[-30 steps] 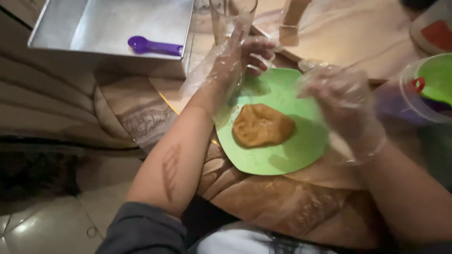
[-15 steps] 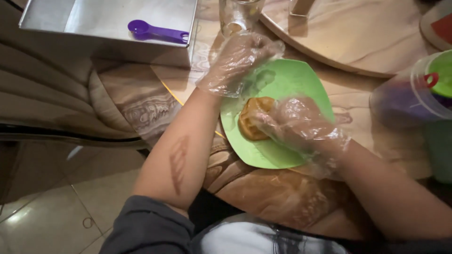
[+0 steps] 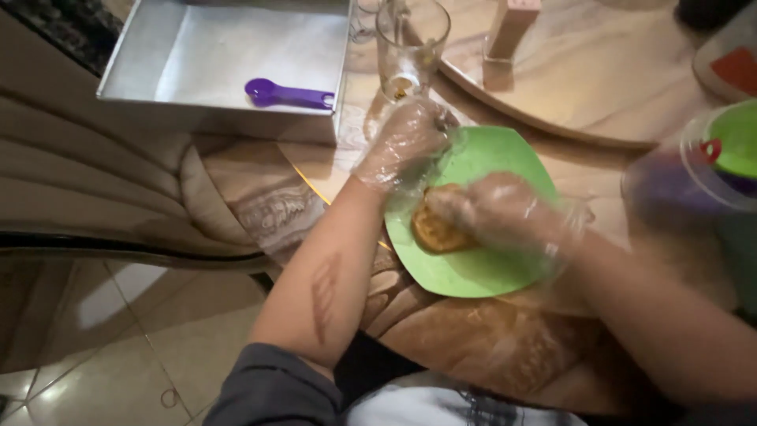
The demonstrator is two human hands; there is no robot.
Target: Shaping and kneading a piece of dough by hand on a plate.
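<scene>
On the bench (image 3: 552, 87), near its front edge, lies a green plate (image 3: 489, 268) bearing a flat, round, golden-brown piece of dough (image 3: 432, 230); both hands wear thin, clear plastic gloves. Right hand (image 3: 493, 211): laid palm-down over the right part of the dough, fingers (image 3: 449, 207) curled and touching its top; whether it presses or pinches the dough cannot be told, since the hand is blurred. Left hand (image 3: 402, 146): set at the far left rim of the plate, fingers bent loosely down, touching or just above that rim, with nothing clearly gripped; its forearm runs back toward the viewer across the bench edge. Beyond the left hand, just beside it, stands an upright clear glass (image 3: 412, 43) with a small brown residue at its bottom. To the far left sits a square metal tray (image 3: 158, 99) with a purple spoon (image 3: 288, 95) lying inside it, near its front right corner, well apart from the plate. At the far edge of the bench stands a small pale wooden block (image 3: 511, 28); at the right edge, blurred, a clear container (image 3: 694, 181) with a green lid (image 3: 737, 138); below left, a tiled floor (image 3: 95, 347).
</scene>
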